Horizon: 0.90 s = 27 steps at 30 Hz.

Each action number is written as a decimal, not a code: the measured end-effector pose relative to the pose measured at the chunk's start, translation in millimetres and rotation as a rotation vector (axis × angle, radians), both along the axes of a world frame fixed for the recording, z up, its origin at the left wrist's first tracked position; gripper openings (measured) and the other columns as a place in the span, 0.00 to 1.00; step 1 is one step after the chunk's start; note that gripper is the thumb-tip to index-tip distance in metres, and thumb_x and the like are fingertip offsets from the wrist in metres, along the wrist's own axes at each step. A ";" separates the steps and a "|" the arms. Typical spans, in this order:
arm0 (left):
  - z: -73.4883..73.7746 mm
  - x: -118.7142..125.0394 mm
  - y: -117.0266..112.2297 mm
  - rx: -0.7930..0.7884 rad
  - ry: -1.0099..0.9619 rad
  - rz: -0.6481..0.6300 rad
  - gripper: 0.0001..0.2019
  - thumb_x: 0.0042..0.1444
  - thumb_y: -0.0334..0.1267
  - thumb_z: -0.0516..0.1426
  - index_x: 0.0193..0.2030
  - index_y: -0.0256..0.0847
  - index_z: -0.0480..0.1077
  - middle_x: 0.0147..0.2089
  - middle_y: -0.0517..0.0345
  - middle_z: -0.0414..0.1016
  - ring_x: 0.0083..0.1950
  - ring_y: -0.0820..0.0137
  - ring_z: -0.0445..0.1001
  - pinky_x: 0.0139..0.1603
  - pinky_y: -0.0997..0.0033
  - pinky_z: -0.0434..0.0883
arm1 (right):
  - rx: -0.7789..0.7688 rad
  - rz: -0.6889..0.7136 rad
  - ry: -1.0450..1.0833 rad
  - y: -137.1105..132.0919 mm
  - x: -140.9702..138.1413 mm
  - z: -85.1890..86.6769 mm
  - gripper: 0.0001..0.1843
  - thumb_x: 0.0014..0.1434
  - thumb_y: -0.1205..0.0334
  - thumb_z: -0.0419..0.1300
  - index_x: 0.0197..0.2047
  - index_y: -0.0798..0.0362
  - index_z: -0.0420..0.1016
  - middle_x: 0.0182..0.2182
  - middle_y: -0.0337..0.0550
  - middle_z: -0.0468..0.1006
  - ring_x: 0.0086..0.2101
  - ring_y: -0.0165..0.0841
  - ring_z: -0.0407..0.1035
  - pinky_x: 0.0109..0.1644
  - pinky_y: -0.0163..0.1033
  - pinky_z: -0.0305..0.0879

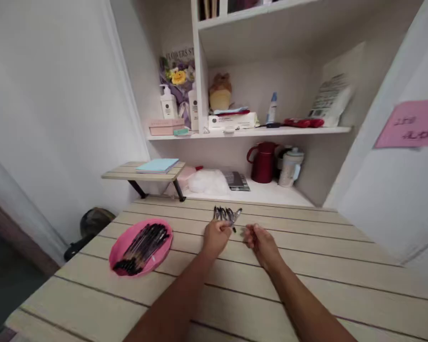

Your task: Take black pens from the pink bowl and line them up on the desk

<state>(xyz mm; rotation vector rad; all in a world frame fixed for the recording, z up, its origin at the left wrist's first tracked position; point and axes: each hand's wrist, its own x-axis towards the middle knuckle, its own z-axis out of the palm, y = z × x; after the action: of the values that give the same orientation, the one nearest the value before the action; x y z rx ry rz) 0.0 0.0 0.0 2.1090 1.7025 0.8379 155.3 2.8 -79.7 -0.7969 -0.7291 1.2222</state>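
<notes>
My left hand is closed, with thumb and forefinger pinching a pen that looks clear and dark and tilts up to the right. A small black tip shows just beside these fingers. Beyond the hand, several dark pens lie side by side on the wooden tabletop. To the right, my right hand hovers at or just over the boards, its fingers curled together; whatever they may hold is hidden. A pink round basket at the left contains a heap of black pens.
A small raised shelf bearing a blue notebook stands at the back left. Behind the table are a white plastic bag, a dark red jug and a tumbler. White shelving rises above, holding bottles and boxes.
</notes>
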 end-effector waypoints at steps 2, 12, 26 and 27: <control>16.5 -29.3 5.7 0.008 0.021 0.035 0.12 0.50 0.38 0.53 0.39 0.42 0.76 0.38 0.59 0.77 0.38 0.72 0.72 0.36 0.78 0.64 | -0.014 0.009 -0.017 -2.1 0.9 0.8 0.19 0.48 0.48 0.61 0.32 0.57 0.71 0.22 0.38 0.70 0.17 0.22 0.58 0.17 0.28 0.54; 43.6 -203.8 -28.4 -0.157 0.329 0.481 0.08 0.46 0.35 0.53 0.27 0.41 0.74 0.30 0.51 0.77 0.34 0.65 0.72 0.31 0.72 0.61 | -0.056 0.053 -0.046 -1.6 1.8 -4.5 0.17 0.46 0.51 0.63 0.32 0.57 0.71 0.21 0.39 0.71 0.17 0.22 0.57 0.15 0.27 0.53; 19.0 -143.6 -25.3 -0.065 -0.008 0.115 0.13 0.51 0.39 0.52 0.38 0.38 0.73 0.41 0.48 0.74 0.46 0.64 0.68 0.46 0.68 0.61 | -0.093 -0.053 -0.282 1.3 -6.3 -7.4 0.18 0.43 0.50 0.63 0.31 0.56 0.70 0.16 0.35 0.69 0.15 0.23 0.55 0.17 0.30 0.50; 14.4 -125.8 -24.4 -0.085 -0.065 0.038 0.12 0.50 0.38 0.52 0.38 0.38 0.73 0.40 0.49 0.74 0.44 0.65 0.69 0.45 0.69 0.62 | -0.105 -0.082 -0.377 2.2 -7.4 -7.5 0.17 0.44 0.50 0.62 0.31 0.55 0.70 0.15 0.35 0.68 0.15 0.24 0.56 0.18 0.31 0.51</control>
<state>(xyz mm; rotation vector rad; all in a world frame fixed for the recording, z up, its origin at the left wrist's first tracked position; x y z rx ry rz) -125.8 -24.4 14.4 1.9787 1.7183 0.8203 148.0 5.0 -87.2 -1.1522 -0.9320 1.0532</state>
